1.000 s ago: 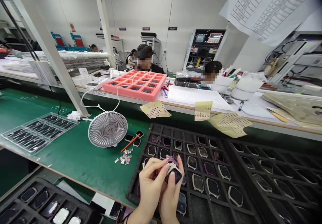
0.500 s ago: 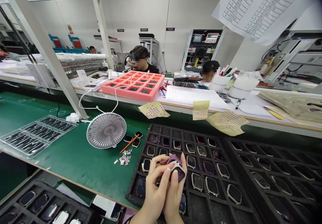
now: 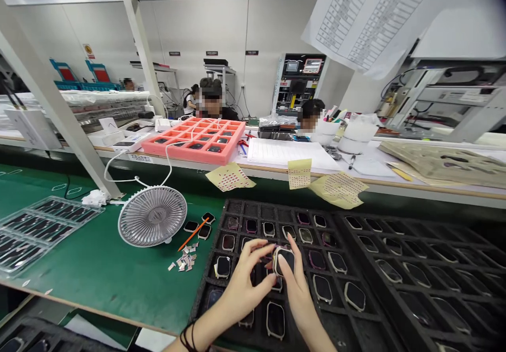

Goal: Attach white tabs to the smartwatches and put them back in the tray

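Note:
A light-framed watch with a dark screen (image 3: 285, 260) is held above the black foam tray (image 3: 336, 318). My right hand (image 3: 297, 281) grips it, thumb across the screen and fingers at its far edge. My left hand (image 3: 253, 273) comes from the left with its fingers curved round the watch's left side; something purple shows at the fingertips, too small to make out. Below the hands, more watches lie in the tray's compartments, such as a silver-framed one (image 3: 275, 319).
A second foam tray (image 3: 395, 289) of watches lies at right. Left of the hands are a grey fan (image 3: 152, 216), an orange stick (image 3: 193, 234) and small pale pieces (image 3: 185, 258). A pink foam tray (image 3: 190, 154) rests on the shelf; two people sit behind it.
My hands have moved apart a little, and the watch's screen now faces up in my right hand. The purple piece is mostly out of sight. The view has shifted.

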Action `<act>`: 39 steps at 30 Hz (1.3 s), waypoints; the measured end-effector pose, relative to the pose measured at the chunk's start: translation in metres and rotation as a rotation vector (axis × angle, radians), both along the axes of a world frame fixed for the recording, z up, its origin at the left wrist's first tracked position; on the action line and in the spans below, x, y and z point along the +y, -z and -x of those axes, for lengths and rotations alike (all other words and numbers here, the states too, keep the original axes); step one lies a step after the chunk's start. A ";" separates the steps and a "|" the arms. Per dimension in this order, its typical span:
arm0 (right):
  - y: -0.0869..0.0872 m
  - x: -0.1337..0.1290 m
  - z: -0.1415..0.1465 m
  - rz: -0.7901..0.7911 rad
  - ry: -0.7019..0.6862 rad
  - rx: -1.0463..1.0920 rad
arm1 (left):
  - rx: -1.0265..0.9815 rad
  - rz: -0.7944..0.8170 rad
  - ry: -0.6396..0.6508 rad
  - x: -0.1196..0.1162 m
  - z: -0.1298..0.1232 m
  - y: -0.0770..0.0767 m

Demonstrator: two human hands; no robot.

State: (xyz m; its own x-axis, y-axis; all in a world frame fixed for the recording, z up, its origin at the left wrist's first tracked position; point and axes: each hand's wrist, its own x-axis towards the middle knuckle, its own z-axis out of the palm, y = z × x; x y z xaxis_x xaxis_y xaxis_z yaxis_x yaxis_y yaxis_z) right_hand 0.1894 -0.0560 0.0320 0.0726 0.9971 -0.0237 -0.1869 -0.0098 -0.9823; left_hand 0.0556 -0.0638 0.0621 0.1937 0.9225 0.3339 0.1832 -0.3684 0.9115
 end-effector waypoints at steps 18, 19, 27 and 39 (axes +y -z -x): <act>0.046 0.104 -0.017 -0.184 -0.124 -0.223 | 0.621 -0.204 -0.046 0.109 -0.031 0.039; 0.045 0.104 -0.020 -0.154 -0.144 -0.187 | 0.606 -0.211 -0.034 0.110 -0.028 0.040; 0.008 0.095 -0.047 0.133 -0.444 0.235 | 0.388 -0.315 0.099 0.109 -0.010 0.035; 0.010 0.092 -0.048 0.217 -0.516 0.263 | 0.329 -0.302 0.302 0.104 -0.010 0.028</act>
